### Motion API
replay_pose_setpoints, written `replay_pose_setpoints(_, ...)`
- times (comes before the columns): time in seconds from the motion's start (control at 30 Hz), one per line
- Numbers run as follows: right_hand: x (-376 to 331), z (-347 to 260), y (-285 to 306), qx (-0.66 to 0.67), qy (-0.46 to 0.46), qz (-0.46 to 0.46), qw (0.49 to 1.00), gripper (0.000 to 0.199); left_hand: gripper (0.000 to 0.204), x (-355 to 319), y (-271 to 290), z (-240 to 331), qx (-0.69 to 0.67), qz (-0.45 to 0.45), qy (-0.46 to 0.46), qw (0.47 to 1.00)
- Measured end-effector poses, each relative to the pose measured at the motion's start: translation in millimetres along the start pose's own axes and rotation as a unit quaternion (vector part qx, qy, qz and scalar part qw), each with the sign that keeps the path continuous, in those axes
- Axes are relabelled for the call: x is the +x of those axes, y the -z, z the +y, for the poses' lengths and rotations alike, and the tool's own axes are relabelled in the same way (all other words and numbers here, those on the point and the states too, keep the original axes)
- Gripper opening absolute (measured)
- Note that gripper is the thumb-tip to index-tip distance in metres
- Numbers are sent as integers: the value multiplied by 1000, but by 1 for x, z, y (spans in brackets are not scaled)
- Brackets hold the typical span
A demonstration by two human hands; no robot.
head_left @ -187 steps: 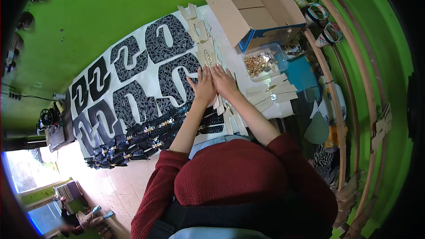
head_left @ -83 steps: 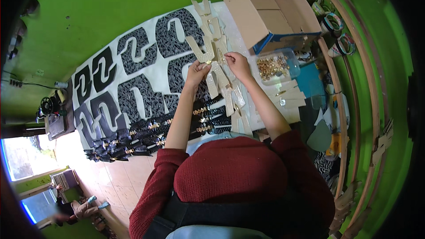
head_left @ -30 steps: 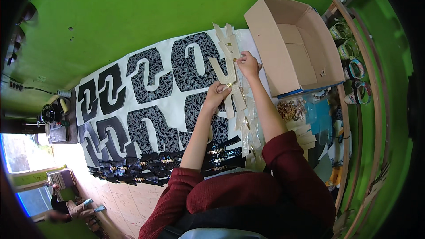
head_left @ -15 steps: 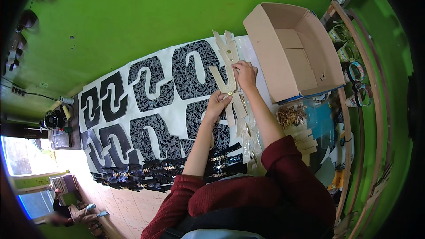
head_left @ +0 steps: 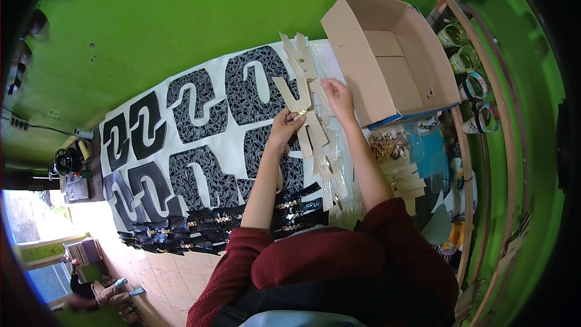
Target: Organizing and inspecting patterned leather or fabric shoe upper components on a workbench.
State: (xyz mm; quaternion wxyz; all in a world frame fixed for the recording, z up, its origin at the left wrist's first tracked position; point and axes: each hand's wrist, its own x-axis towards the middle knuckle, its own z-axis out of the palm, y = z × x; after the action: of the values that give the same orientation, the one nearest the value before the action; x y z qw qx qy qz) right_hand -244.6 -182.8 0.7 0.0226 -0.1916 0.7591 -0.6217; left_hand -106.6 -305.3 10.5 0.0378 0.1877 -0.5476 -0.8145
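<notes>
The left hand (head_left: 284,128) pinches the lower end of a beige cutout (head_left: 295,98), fingers curled on it. The right hand (head_left: 336,98), just beside it, rests fingertips on the cutout's other edge. Below both hands runs a row of beige pieces (head_left: 324,160). Left lie black patterned pieces (head_left: 200,109) on the tabletop (head_left: 233,139); right stands an open cardboard box (head_left: 387,54).

A white work table (head_left: 236,145) carries rows of black patterned cut-out pieces (head_left: 196,106). Beige leather strips (head_left: 315,139) run down its right part, dark beaded straps (head_left: 242,218) line the near edge, and an open cardboard box (head_left: 387,54) sits at the right end.
</notes>
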Motion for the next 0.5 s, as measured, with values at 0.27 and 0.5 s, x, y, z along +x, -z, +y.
replay_pose_setpoints(0.27, -67, -4, 12, 97, -119, -115, 981, 21, 32, 4, -19, -11, 27, -16, -47, 998)
replay_pose_setpoints(0.5, -54, -7, 15, 143, -117, -64, 981, 17, 38, 21, -21, -14, 92, 1, -63, 994)
